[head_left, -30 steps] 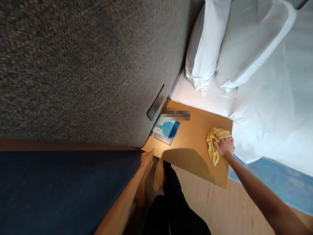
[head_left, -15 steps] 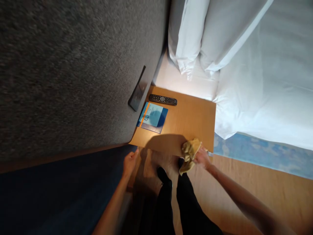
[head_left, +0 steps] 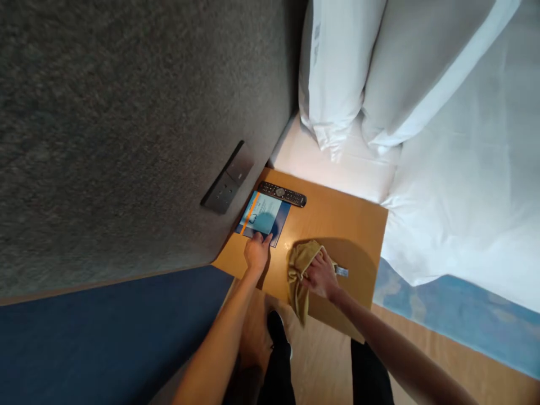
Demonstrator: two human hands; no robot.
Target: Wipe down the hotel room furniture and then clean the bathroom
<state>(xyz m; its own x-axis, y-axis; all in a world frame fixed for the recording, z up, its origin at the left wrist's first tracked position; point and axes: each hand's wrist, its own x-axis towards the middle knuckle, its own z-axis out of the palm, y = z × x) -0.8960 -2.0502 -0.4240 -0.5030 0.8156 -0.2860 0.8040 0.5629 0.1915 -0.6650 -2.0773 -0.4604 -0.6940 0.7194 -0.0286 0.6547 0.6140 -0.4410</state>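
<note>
And there's the left hand (head_left: 257,253), open, fingertips pressing the blue folder (head_left: 262,214), while the right hand (head_left: 321,275) clutches a bunched yellow cloth (head_left: 300,275) against the wooden table (head_left: 350,230), center frame.

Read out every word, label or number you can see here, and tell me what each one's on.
Blue booklet under the left hand: printed, but too small to read.
Black remote control: button markings too small to read.
Small tag beside the yellow cloth in the right hand: too blurred to read.
</note>
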